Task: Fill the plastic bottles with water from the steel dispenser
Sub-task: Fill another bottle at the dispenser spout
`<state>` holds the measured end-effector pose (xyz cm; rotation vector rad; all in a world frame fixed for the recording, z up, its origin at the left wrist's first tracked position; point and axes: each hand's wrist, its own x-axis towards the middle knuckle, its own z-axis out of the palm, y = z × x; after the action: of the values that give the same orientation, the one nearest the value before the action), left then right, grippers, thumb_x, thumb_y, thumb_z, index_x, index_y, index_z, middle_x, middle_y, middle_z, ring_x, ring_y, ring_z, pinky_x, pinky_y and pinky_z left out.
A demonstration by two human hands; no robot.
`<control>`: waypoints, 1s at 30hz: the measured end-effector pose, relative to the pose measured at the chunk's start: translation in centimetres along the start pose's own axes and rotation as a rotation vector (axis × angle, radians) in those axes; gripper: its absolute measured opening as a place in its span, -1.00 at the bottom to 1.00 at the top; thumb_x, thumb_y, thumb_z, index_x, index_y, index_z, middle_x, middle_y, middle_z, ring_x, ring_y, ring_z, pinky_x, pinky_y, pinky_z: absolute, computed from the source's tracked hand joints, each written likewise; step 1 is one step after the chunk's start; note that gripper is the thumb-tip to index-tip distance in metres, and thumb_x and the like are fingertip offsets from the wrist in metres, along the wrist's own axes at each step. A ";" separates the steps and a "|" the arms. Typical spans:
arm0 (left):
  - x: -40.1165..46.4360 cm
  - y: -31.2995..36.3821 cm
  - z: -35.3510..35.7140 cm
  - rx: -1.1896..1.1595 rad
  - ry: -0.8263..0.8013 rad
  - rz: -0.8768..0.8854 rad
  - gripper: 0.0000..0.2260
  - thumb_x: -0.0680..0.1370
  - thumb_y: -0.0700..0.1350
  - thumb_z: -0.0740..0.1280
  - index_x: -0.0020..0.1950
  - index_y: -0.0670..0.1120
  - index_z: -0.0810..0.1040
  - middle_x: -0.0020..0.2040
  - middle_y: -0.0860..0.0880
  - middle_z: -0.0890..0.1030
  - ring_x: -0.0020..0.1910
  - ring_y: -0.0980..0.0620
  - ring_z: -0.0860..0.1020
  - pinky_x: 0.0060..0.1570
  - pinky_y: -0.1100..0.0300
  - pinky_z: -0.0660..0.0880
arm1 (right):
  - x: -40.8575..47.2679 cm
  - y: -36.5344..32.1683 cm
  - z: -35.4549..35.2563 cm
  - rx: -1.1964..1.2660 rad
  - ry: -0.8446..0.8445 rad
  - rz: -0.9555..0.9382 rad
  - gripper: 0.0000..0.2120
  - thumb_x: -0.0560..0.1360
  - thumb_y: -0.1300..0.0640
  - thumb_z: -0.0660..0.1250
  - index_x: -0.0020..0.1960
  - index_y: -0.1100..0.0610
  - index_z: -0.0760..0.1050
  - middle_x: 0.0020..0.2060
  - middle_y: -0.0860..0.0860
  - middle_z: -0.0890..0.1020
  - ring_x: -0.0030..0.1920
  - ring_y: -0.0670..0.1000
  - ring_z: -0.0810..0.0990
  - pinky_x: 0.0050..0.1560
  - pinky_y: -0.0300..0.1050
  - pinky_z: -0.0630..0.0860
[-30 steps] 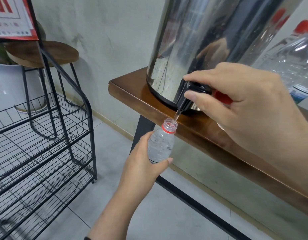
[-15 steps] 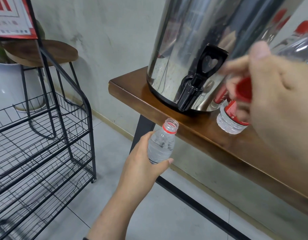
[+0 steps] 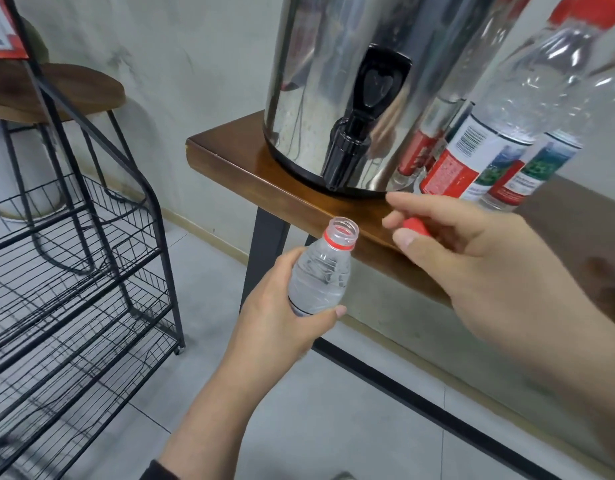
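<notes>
Gripping open bottle (image 3: 320, 271) left hand (image 3: 278, 317); right hand (image 3: 472, 258) pinching cap (image 3: 416, 226) beside.

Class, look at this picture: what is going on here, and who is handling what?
A person is filling plastic bottles at a steel dispenser on a wooden table. The left hand grips an open bottle below the table edge, away from the black tap, which is not running. The right hand holds a red cap beside the bottle's mouth. More bottles stand beside the dispenser.
</notes>
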<state>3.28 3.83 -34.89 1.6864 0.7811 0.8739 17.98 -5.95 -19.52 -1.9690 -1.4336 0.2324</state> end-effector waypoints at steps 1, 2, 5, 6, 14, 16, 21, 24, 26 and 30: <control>0.0 0.2 0.1 0.001 -0.006 0.009 -0.44 0.41 0.03 0.60 0.20 0.46 0.38 0.11 0.35 0.59 0.10 0.29 0.56 -0.12 0.48 0.51 | 0.3 -0.2 0.3 0.000 -0.001 -0.023 -0.71 0.54 0.01 0.39 0.23 -0.24 0.59 0.02 -0.34 0.66 0.08 -0.31 0.58 0.07 -0.47 0.43; 0.0 0.5 0.2 -0.003 -0.012 0.015 -0.43 0.41 0.02 0.60 0.17 0.49 0.36 0.10 0.36 0.58 0.07 0.28 0.57 -0.15 0.47 0.52 | 0.6 -0.4 0.6 0.006 -0.004 -0.045 -0.67 0.51 0.03 0.44 0.24 -0.22 0.59 0.01 -0.31 0.67 0.07 -0.32 0.58 0.05 -0.53 0.40; -0.1 0.9 0.4 -0.038 -0.028 0.024 -0.42 0.41 -0.03 0.61 0.14 0.50 0.38 0.08 0.34 0.60 -0.01 0.20 0.61 -0.20 0.37 0.57 | 1.4 -0.3 1.2 0.026 -0.052 -0.125 -0.67 0.46 0.08 0.53 0.20 -0.11 0.63 0.01 -0.23 0.69 0.05 -0.29 0.63 0.06 -0.53 0.43; 0.0 0.9 0.5 -0.047 -0.029 0.029 -0.43 0.41 -0.03 0.61 0.16 0.47 0.40 0.09 0.33 0.61 0.00 0.19 0.61 -0.19 0.36 0.58 | 1.6 -0.3 1.3 0.007 -0.076 -0.154 -0.68 0.45 0.08 0.54 0.19 -0.10 0.64 0.01 -0.22 0.69 0.05 -0.28 0.64 0.08 -0.49 0.46; 0.1 1.1 0.5 -0.060 -0.041 0.077 -0.40 0.40 0.00 0.62 0.25 0.45 0.41 0.16 0.30 0.60 0.20 0.26 0.57 0.13 0.25 0.55 | 2.9 -0.8 0.6 -0.214 -0.171 -0.276 -0.67 0.43 -0.08 0.52 0.19 -0.13 0.67 -0.01 -0.27 0.67 0.05 -0.27 0.63 0.13 -0.22 0.57; -0.1 1.2 0.5 -0.067 -0.049 0.097 -0.39 0.40 -0.02 0.62 0.23 0.49 0.40 0.17 0.30 0.60 0.21 0.25 0.57 0.12 0.28 0.55 | 3.1 -1.4 0.0 -0.251 -0.212 -0.293 -0.66 0.41 -0.14 0.50 0.17 -0.16 0.67 -0.01 -0.28 0.67 0.04 -0.28 0.62 0.11 -0.28 0.54; -0.6 1.6 0.4 -0.092 -0.050 0.145 -0.36 0.40 -0.10 0.61 0.22 0.49 0.43 0.17 0.31 0.60 0.23 0.23 0.56 0.09 0.43 0.48 | 3.5 -2.4 -0.9 -0.415 -0.265 -0.380 -0.58 0.38 -0.32 0.39 0.16 -0.17 0.67 -0.13 -0.36 0.59 -0.05 -0.38 0.55 0.02 -0.53 0.38; -0.8 2.0 0.5 -0.117 -0.072 0.136 -0.38 0.40 -0.12 0.62 0.23 0.43 0.45 0.17 0.31 0.60 0.22 0.23 0.57 0.05 0.42 0.51 | 3.4 -2.3 -1.4 -0.455 -0.328 -0.397 -0.49 0.43 -0.38 0.25 0.26 -0.17 0.61 -0.17 -0.40 0.50 -0.05 -0.43 0.49 0.03 -0.53 0.35; -0.9 2.1 0.6 -0.124 -0.082 0.128 -0.38 0.39 -0.10 0.62 0.28 0.37 0.46 0.18 0.31 0.59 0.23 0.22 0.57 0.05 0.39 0.53 | 3.2 -2.2 -1.8 -0.486 -0.360 -0.399 -0.51 0.44 -0.39 0.19 0.25 -0.22 0.57 -0.13 -0.38 0.52 -0.03 -0.39 0.49 -0.02 -0.48 0.39; -1.3 2.5 1.2 -0.106 -0.101 0.122 -0.34 0.39 -0.05 0.62 0.37 0.34 0.44 0.23 0.32 0.55 0.27 0.19 0.53 0.09 0.20 0.59 | 2.6 -1.6 -2.5 -0.466 -0.236 -0.372 -0.59 0.38 -0.44 0.24 -0.16 -0.11 0.56 -0.37 -0.15 0.54 -0.26 -0.14 0.52 -0.22 -0.29 0.43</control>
<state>3.77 1.53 -32.98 1.6839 0.5590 0.8905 18.98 -4.35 -16.05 -2.0224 -2.1291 -0.0464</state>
